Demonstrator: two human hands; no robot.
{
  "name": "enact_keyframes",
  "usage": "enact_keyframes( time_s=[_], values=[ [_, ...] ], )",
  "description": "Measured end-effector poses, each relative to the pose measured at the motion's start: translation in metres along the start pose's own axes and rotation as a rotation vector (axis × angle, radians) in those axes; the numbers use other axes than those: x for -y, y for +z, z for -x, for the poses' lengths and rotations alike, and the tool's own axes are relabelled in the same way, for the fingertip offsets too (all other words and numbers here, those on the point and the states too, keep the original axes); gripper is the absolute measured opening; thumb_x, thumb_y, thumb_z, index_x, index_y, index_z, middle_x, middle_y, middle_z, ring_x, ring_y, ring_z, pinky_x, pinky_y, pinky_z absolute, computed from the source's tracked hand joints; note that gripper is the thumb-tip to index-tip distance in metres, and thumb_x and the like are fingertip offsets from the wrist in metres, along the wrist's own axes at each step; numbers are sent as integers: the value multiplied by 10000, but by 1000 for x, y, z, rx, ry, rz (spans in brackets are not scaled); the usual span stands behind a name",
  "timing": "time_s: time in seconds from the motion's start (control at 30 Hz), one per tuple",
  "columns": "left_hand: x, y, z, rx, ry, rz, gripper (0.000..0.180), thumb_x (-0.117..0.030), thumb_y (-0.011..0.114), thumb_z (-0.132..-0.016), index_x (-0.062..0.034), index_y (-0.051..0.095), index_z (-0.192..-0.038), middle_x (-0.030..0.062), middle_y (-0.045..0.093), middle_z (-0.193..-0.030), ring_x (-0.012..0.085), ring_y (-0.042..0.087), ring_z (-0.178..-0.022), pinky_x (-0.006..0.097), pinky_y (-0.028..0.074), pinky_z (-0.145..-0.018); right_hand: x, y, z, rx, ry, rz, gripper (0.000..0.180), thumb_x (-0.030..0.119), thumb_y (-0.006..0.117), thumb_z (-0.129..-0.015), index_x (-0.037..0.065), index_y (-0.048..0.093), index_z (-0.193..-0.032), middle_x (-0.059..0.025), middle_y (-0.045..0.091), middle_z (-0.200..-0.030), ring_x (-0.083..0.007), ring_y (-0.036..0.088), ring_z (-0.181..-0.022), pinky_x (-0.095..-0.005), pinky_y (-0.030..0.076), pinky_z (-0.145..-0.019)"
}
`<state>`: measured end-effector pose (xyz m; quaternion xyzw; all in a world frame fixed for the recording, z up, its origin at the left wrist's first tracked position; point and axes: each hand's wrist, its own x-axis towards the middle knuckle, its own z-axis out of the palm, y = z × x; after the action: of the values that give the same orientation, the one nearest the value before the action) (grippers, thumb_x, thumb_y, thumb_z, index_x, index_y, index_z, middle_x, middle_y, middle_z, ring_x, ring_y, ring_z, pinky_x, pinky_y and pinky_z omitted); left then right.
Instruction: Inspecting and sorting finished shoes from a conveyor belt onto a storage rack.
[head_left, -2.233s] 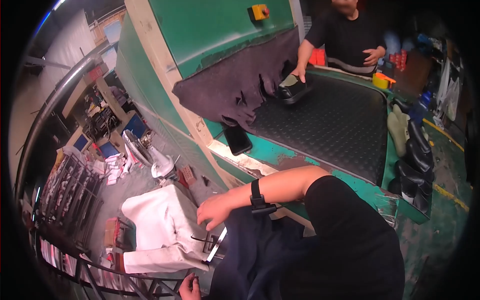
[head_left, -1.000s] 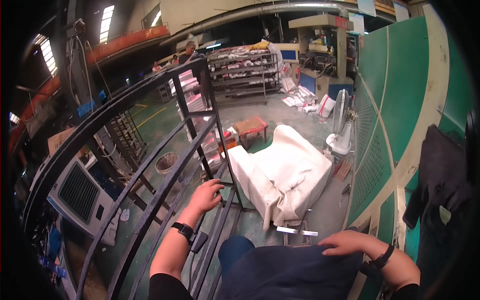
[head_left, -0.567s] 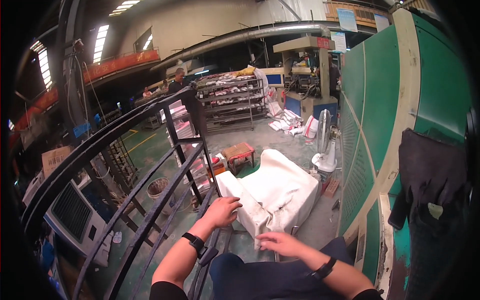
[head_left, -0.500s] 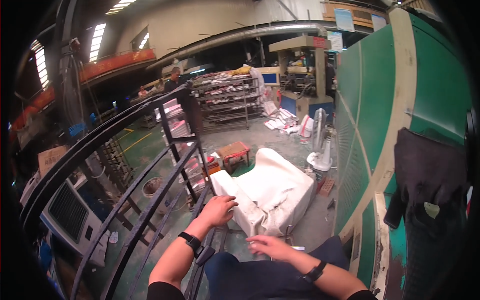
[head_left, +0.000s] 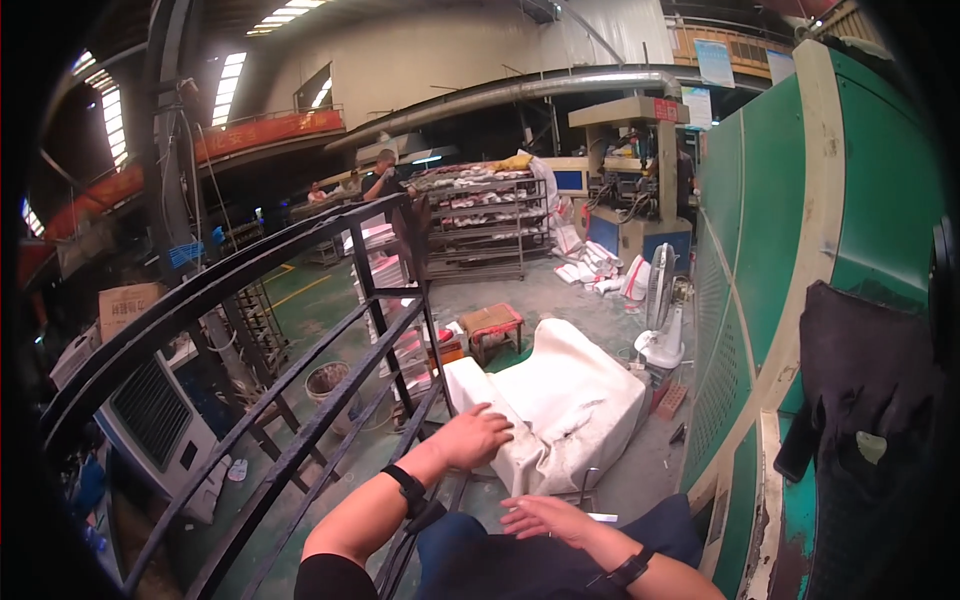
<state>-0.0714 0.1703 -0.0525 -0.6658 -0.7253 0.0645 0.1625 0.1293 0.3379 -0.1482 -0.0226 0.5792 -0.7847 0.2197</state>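
Hands both open: left hand (head_left: 478, 437) flat on bulky white padded sack (head_left: 560, 410) lying on floor, right hand (head_left: 545, 518) spread over dark-trousered lap, black curved metal railing (head_left: 300, 330) alongside left, green machine panel (head_left: 800, 250) right.

You have one view only, from the camera worn on your head, so no second view overlaps it. It looks forward and down over your own lap, out across a workshop floor (head_left: 600, 300) well below. Your left hand (head_left: 475, 437) and right hand (head_left: 548, 518) sit close to the lens at the lower centre. A black railing (head_left: 300, 330) sweeps across the left of the frame; a green machine wall (head_left: 790, 250) fills the right. Straight edges bow toward the rim.
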Motion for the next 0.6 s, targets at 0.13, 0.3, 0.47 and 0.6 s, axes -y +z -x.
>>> enact_keyframes(
  time_s=[0.13, 0.3, 0.47, 0.6],
  values=[
    [35, -14, 42, -98, -393, -1, 537, -165, 711, -737, -124, 625, -1266, 110, 594, -1352, 295, 529, -1298, 488, 382, -1114, -4, -36, 10, -102, -5, 7, 569, 449, 514, -1040, 39, 502, -1435, -135, 645, -1268, -210, 658, -1116, -331, 528, -943],
    [88, -32, 98, -198, -893, -340, 728, -172, 727, -691, -91, 490, -1374, 128, 491, -1441, 324, 404, -1397, 539, 346, -1115, -3, -68, 33, -405, -41, 51, 464, 340, 534, -1045, 31, 547, -1390, -128, 669, -1215, -208, 668, -1088, -330, 540, -895],
    [139, -45, 151, 50, -1427, -46, 905, -490, 795, -718, 22, 481, -1395, 230, 584, -1343, 377, 599, -1203, 433, 502, -974, -23, -103, 33, -556, -97, 109, 396, 265, 566, -1030, 14, 575, -1336, -72, 680, -1082, -152, 672, -930, -288, 542, -813],
    [182, -18, 157, 161, -1305, -7, 546, -419, 729, -736, 3, 662, -1076, 240, 694, -1088, 413, 671, -1021, 472, 544, -844, -37, -144, 16, -682, -229, 399, 343, 207, 650, -965, -5, 635, -1233, -56, 694, -1064, -123, 640, -968, -287, 521, -845]
  ],
)
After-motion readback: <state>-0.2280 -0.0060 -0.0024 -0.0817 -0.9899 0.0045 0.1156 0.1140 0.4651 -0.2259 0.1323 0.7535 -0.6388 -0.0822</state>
